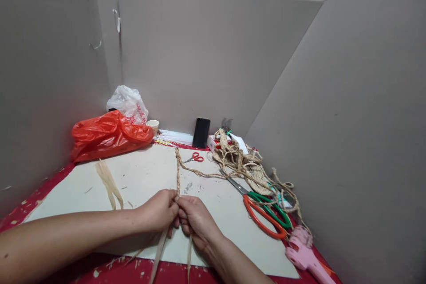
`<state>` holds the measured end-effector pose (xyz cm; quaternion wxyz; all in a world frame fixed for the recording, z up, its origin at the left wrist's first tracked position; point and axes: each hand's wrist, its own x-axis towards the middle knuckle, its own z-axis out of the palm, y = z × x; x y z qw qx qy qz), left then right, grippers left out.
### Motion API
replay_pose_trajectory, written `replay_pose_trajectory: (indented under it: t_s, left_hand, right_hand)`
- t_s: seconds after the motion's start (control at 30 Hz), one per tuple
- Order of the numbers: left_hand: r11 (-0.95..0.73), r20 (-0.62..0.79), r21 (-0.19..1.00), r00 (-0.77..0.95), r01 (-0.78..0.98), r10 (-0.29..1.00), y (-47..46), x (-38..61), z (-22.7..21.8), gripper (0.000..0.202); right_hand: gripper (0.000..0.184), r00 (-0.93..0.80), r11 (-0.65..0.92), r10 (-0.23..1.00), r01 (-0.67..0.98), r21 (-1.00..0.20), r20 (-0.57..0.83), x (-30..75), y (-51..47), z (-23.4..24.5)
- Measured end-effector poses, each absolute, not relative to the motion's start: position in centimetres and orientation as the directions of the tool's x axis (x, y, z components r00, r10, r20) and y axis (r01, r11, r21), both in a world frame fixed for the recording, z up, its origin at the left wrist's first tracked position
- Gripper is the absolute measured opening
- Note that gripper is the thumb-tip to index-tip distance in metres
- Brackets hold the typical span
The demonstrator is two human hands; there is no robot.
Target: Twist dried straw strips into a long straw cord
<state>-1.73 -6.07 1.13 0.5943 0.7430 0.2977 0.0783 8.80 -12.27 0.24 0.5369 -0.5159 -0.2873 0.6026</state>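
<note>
A narrow braid of straw-coloured fibre (pixel 178 175) runs down the middle of the white board (pixel 143 166), and its lower end is between my hands. My left hand (pixel 163 208) pinches the braid from the left. From the right, my right hand (pixel 196 219) grips it at the same spot, fingers closed and almost touching the left ones. Loose flat strands (pixel 159 255) hang below both hands towards the near edge. A thin twisted cord (pixel 199 173) leads from the braid's upper part to the tangled braided cord (pixel 233 155) on the right.
Large scissors (pixel 262 213) with orange and green handles lie right of my hands; small red-handled scissors (pixel 195 157) lie beyond. A pink glue gun (pixel 308 253) rests near right. Loose fibre strips (pixel 108 179), a red bag (pixel 109 135), paper cup (pixel 153 126) and phone (pixel 201 133) surround the board. Grey panels (pixel 199 53) enclose the table.
</note>
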Motion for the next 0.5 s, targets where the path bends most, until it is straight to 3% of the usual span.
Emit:
replay_pose_trajectory:
  t_s: [0.13, 0.23, 0.33, 0.4, 0.5]
  left_hand:
    - [-0.095, -0.231, 0.942, 0.827, 0.322, 0.513, -6.7, -2.7, 1.9, 0.012]
    - [-0.213, -0.199, 0.91, 0.826, 0.356, 0.528, -6.0, -4.0, 3.4, 0.017]
    - [-0.295, -0.134, 0.873, 0.772, 0.389, 0.621, -4.0, -4.6, 4.3, 0.022]
    - [-0.246, -0.109, 0.902, 0.74, 0.354, 0.664, -2.9, -4.1, 4.1, 0.02]
    - [-0.008, -0.236, 0.957, 0.795, 0.289, 0.56, -2.5, -2.7, 3.0, 0.022]
  right_hand:
    - [0.025, 0.095, -0.277, 0.941, -0.339, -0.899, -0.326, 8.9, -12.3, 0.3]
    - [0.019, 0.065, -0.307, 0.931, -0.387, -0.87, -0.358, 9.3, -12.4, 0.7]
    - [0.016, -0.007, -0.35, 0.922, -0.443, -0.826, -0.387, 9.9, -12.5, 1.1]
    - [0.016, -0.049, -0.36, 0.924, -0.455, -0.815, -0.38, 10.2, -12.5, 1.2]
    - [0.017, -0.076, -0.358, 0.928, -0.463, -0.811, -0.366, 10.6, -12.4, 1.2]
